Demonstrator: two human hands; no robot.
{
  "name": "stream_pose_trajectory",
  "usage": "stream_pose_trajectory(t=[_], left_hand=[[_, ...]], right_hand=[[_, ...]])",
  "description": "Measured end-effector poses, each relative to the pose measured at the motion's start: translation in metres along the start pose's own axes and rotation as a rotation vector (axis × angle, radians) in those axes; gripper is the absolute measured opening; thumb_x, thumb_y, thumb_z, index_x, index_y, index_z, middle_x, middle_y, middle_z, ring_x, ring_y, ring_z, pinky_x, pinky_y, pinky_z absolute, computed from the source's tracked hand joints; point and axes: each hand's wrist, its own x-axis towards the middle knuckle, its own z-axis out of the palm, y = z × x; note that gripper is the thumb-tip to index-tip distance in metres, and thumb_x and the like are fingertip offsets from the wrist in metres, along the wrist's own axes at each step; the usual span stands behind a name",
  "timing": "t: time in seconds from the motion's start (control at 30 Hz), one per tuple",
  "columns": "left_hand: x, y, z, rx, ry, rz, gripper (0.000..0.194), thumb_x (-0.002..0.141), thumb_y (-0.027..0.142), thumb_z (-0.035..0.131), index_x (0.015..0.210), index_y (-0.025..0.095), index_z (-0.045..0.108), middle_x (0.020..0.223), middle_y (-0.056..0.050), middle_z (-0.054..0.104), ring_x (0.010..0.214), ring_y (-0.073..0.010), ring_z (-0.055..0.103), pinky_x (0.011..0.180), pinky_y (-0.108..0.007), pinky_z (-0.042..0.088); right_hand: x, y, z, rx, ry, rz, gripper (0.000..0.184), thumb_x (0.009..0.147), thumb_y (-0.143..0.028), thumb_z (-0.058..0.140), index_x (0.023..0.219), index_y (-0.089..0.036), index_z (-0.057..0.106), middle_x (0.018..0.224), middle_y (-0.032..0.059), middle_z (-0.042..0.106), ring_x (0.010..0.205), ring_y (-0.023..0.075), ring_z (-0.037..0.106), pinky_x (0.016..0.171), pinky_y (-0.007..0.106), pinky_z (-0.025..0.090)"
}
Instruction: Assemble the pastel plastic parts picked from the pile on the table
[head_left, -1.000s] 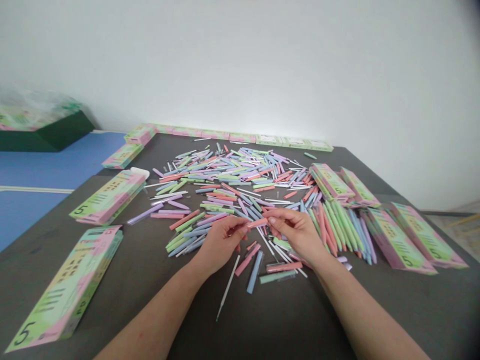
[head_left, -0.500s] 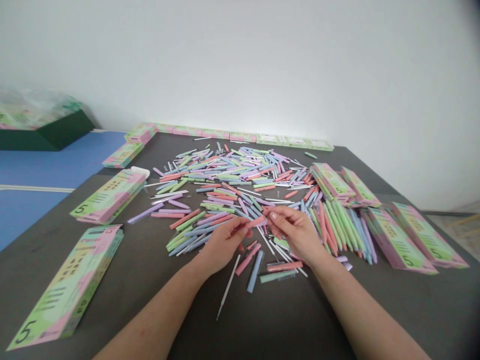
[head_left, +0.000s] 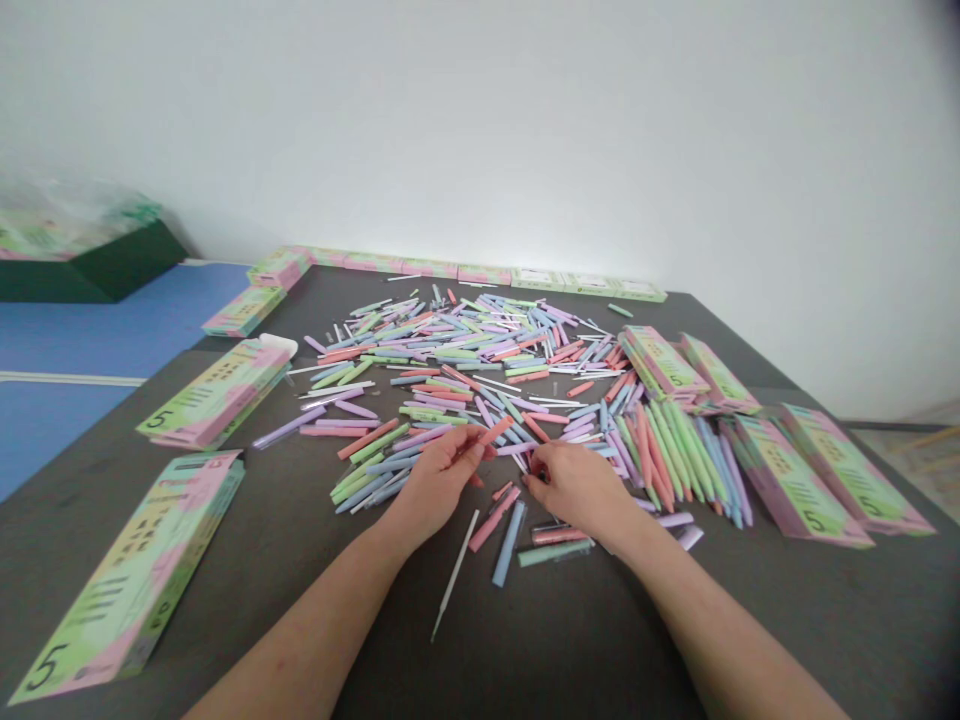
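Note:
Between the thumb and fingers of my left hand point(head_left: 444, 474) is a coral pen barrel point(head_left: 496, 431), its free end tilted up and to the right. My right hand point(head_left: 576, 487) is low over the loose parts, its fingers curled and drawn together near some white refills. Its fingertips are partly hidden, so whatever they pinch cannot be made out. Just below the hands lie a pink pen barrel point(head_left: 495, 519), a blue pen barrel point(head_left: 509, 543), a green pen barrel point(head_left: 556, 553) and a single white refill point(head_left: 455, 575).
A wide heap of pastel pen parts point(head_left: 465, 335) covers the table's middle. Sorted green barrels point(head_left: 679, 450) lie at right. Printed cartons stand left point(head_left: 127, 575) and right point(head_left: 802, 480), with a row of boxes point(head_left: 431, 268) along the back. A dark green bin point(head_left: 94, 265) is far left.
My right hand has come off the coral pen barrel and moved down to the loose parts. My left hand keeps the barrel, now tilted up more.

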Motion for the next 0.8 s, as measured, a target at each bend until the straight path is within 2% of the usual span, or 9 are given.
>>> stream_pose_trajectory(t=[0.17, 0.27, 0.43, 0.57, 0.7, 0.77, 0.8], left_hand=[[0.000, 0.001, 0.000, -0.020, 0.015, -0.001, 0.020, 0.084, 0.029, 0.056, 0.096, 0.017, 0.066, 0.083, -0.003, 0.065, 0.059, -0.0106, 0.053, 0.059, -0.022, 0.043], [0.001, 0.000, 0.000, -0.031, 0.026, 0.001, 0.020, 0.083, 0.029, 0.056, 0.095, 0.017, 0.067, 0.082, -0.003, 0.066, 0.059, -0.0109, 0.053, 0.059, -0.022, 0.044], [0.001, 0.000, 0.000, -0.041, 0.025, -0.008, 0.019, 0.082, 0.027, 0.057, 0.095, 0.017, 0.067, 0.082, -0.003, 0.066, 0.062, -0.0115, 0.054, 0.058, -0.021, 0.044], [0.001, -0.001, 0.000, -0.078, 0.032, -0.013, 0.020, 0.082, 0.028, 0.058, 0.096, 0.018, 0.068, 0.082, -0.004, 0.066, 0.063, -0.0119, 0.054, 0.056, -0.020, 0.044], [0.001, 0.000, 0.000, -0.113, 0.026, -0.024, 0.018, 0.081, 0.028, 0.060, 0.092, 0.018, 0.069, 0.081, -0.003, 0.065, 0.063, -0.0116, 0.053, 0.056, -0.020, 0.044], [0.001, 0.001, 0.000, -0.113, 0.024, -0.031, 0.018, 0.081, 0.028, 0.060, 0.093, 0.018, 0.069, 0.082, -0.003, 0.065, 0.063, -0.0115, 0.053, 0.056, -0.020, 0.044], [0.001, 0.001, 0.000, -0.108, 0.023, -0.031, 0.018, 0.081, 0.028, 0.060, 0.093, 0.018, 0.069, 0.082, -0.003, 0.065, 0.063, -0.0115, 0.054, 0.056, -0.020, 0.044]], right_hand=[[0.000, -0.007, 0.005, -0.086, 0.023, 0.006, 0.026, 0.084, -0.035, 0.048, 0.080, -0.017, 0.066, 0.082, 0.0111, 0.069, 0.077, 0.0257, 0.066, 0.059, 0.030, 0.040], [-0.001, -0.011, 0.008, -0.116, 0.037, 0.008, 0.024, 0.083, -0.030, 0.048, 0.083, -0.014, 0.067, 0.083, 0.0135, 0.069, 0.078, 0.0265, 0.066, 0.061, 0.031, 0.042], [-0.001, -0.008, 0.004, -0.010, 0.089, 0.004, 0.019, 0.080, -0.025, 0.049, 0.079, -0.015, 0.065, 0.081, 0.0112, 0.068, 0.073, 0.0227, 0.064, 0.059, 0.029, 0.038], [0.001, 0.006, -0.006, 0.324, 0.151, -0.007, 0.013, 0.075, -0.022, 0.051, 0.070, -0.017, 0.062, 0.069, 0.0030, 0.064, 0.062, 0.0155, 0.057, 0.057, 0.026, 0.035], [0.005, 0.018, -0.009, 0.807, 0.081, 0.024, 0.011, 0.073, -0.023, 0.054, 0.066, -0.017, 0.059, 0.060, -0.0014, 0.059, 0.054, 0.0113, 0.049, 0.052, 0.023, 0.034], [0.006, 0.019, -0.009, 1.052, 0.036, 0.003, 0.007, 0.071, -0.023, 0.057, 0.073, -0.016, 0.060, 0.061, -0.0023, 0.058, 0.052, 0.0098, 0.048, 0.050, 0.021, 0.034], [0.005, 0.019, -0.009, 1.157, 0.017, -0.017, 0.012, 0.071, -0.023, 0.059, 0.081, -0.016, 0.060, 0.061, -0.0031, 0.059, 0.049, 0.0086, 0.046, 0.048, 0.021, 0.033]])
